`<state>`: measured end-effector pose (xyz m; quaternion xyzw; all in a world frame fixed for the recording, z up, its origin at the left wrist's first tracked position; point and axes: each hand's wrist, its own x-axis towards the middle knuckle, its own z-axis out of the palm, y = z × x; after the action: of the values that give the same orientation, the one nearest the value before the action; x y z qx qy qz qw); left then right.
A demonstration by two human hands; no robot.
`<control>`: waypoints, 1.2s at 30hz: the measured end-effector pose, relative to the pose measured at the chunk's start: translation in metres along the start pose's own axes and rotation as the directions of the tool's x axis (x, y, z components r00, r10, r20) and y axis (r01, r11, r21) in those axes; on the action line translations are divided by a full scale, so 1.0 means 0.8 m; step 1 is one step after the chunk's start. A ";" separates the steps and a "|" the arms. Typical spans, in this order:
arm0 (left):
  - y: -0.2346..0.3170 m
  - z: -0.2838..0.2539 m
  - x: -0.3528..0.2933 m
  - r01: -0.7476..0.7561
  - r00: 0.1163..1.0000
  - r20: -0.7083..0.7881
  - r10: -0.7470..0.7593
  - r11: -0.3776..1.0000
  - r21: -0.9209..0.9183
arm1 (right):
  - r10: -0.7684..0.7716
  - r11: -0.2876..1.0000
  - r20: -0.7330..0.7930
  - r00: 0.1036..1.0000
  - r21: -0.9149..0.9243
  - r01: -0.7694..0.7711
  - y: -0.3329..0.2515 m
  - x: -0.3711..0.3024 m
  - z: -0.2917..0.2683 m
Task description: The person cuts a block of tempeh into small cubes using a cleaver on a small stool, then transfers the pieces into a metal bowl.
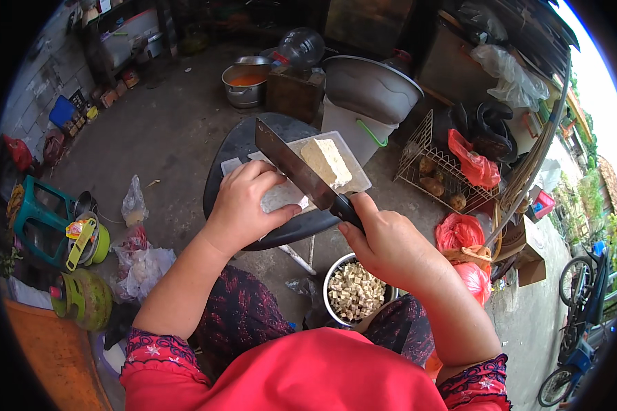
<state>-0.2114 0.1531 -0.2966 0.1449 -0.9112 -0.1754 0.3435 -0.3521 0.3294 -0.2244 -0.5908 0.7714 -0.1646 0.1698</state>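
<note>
Knife (296, 166), probably stiff and blade-heavy, suits a hold at its handle (347, 210), which my right hand (389, 241) grips while my left hand (245, 203) clasps a likely soft white slab (281, 196).

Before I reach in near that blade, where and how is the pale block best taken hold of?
Take the pale block probably at its far end, pinching opposite sides, coming from above and the far right. It looks flat-topped and roughly straight-sided, so opposite faces should suit a pinch; the knife, held in the right hand, slants past its near left.
</note>
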 end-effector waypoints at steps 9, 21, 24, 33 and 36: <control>-0.002 -0.001 0.001 -0.013 1.000 -0.001 0.013 1.000 -0.013 | 0.065 0.998 0.068 0.996 -0.014 -0.064 -0.007 0.010 0.002; -0.006 0.002 -0.003 -0.011 1.000 -0.018 0.010 1.000 -0.024 | 0.124 0.988 -0.018 0.992 0.094 -0.122 0.029 0.038 0.056; -0.005 0.005 -0.003 -0.028 0.999 -0.042 0.028 0.999 -0.014 | 0.137 0.976 -0.054 0.989 0.180 -0.125 0.043 0.045 0.053; -0.005 0.004 -0.006 -0.014 0.996 -0.084 0.011 0.999 -0.039 | -0.012 0.993 -0.065 0.998 0.120 0.020 0.012 0.007 0.012; -0.006 0.005 -0.005 -0.032 0.995 -0.097 0.030 0.999 -0.018 | 0.027 0.999 -0.017 0.999 0.033 -0.027 -0.001 -0.002 0.009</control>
<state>-0.2104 0.1511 -0.3038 0.1356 -0.8939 -0.1719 0.3912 -0.3479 0.3302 -0.2304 -0.5760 0.7780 -0.1799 0.1749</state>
